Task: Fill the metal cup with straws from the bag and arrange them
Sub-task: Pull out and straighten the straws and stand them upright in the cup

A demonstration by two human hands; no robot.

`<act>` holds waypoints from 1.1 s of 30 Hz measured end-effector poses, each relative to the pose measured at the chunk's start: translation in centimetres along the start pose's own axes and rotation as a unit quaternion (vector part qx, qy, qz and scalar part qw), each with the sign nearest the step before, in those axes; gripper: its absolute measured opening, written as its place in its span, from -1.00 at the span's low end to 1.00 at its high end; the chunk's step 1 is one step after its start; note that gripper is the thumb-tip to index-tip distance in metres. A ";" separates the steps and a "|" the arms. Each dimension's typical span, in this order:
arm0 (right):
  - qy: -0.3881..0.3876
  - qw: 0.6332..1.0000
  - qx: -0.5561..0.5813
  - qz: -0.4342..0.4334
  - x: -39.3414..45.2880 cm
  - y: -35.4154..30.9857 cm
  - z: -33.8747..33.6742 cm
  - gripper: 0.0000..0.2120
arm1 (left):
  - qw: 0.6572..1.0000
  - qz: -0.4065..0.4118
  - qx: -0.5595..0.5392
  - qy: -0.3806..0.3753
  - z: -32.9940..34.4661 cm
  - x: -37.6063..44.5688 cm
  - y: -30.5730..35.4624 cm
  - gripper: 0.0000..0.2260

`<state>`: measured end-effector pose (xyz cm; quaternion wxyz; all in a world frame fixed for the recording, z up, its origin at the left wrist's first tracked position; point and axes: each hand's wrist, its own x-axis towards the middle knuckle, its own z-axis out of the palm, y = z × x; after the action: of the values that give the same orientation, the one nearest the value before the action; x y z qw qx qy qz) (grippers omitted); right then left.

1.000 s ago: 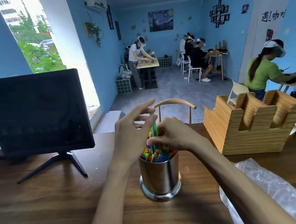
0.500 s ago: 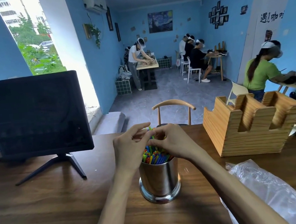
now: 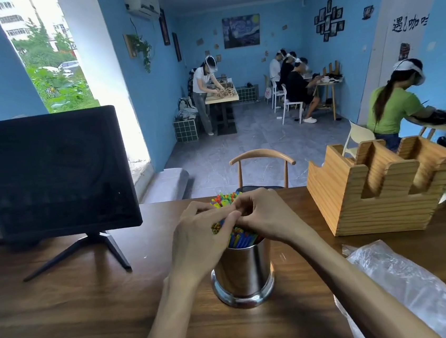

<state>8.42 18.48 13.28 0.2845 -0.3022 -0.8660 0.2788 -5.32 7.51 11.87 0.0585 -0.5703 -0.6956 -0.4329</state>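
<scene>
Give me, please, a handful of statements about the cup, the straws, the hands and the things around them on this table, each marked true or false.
1. The metal cup stands upright on the wooden table. True.
2. The straws in it are all white. False: they are many-coloured.
3. Both the left hand and the right hand are at the straw tops. True.
4. The plastic bag lies left of the cup. False: it lies to the right.
5. The monitor screen is dark. True.
</scene>
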 end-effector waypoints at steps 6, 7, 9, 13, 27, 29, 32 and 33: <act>-0.085 0.994 0.070 0.022 0.5 -0.7 -2.5 -0.80 | 0.998 -0.004 0.057 0.005 -0.4 -0.1 0.1 -0.73; -0.080 0.991 0.101 0.028 0.8 -0.6 -3.0 -0.79 | 0.999 0.004 0.054 0.004 -0.4 0.0 0.1 -0.74; -0.016 0.991 0.126 0.034 1.8 -0.4 -3.3 -0.77 | 0.999 0.017 0.028 0.005 -0.4 0.4 -0.2 -0.77; 0.017 0.999 0.020 0.025 4.5 0.5 -1.7 -0.74 | 0.998 -0.009 -0.053 0.043 0.2 1.6 -0.4 -0.90; -0.075 0.997 0.000 0.034 7.0 0.8 0.0 -0.84 | 0.974 -0.184 -0.134 0.023 1.0 3.0 -2.4 -0.76; -0.054 0.998 0.022 0.030 6.9 0.5 -0.3 -0.84 | 0.976 -0.176 -0.127 0.027 0.9 3.1 -2.3 -0.76; 0.007 0.998 0.068 0.013 6.7 -0.6 -1.8 -0.85 | 0.974 -0.170 -0.145 0.027 0.5 3.3 -2.0 -0.77; 0.034 0.996 0.082 -0.005 6.6 -1.2 -2.5 -0.88 | 0.976 -0.159 -0.150 0.024 0.3 3.3 -1.8 -0.78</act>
<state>5.28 22.99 17.88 0.3389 -0.2829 -0.8317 0.3368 -7.82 10.23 12.60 -0.0803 -0.4438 -0.7032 -0.5497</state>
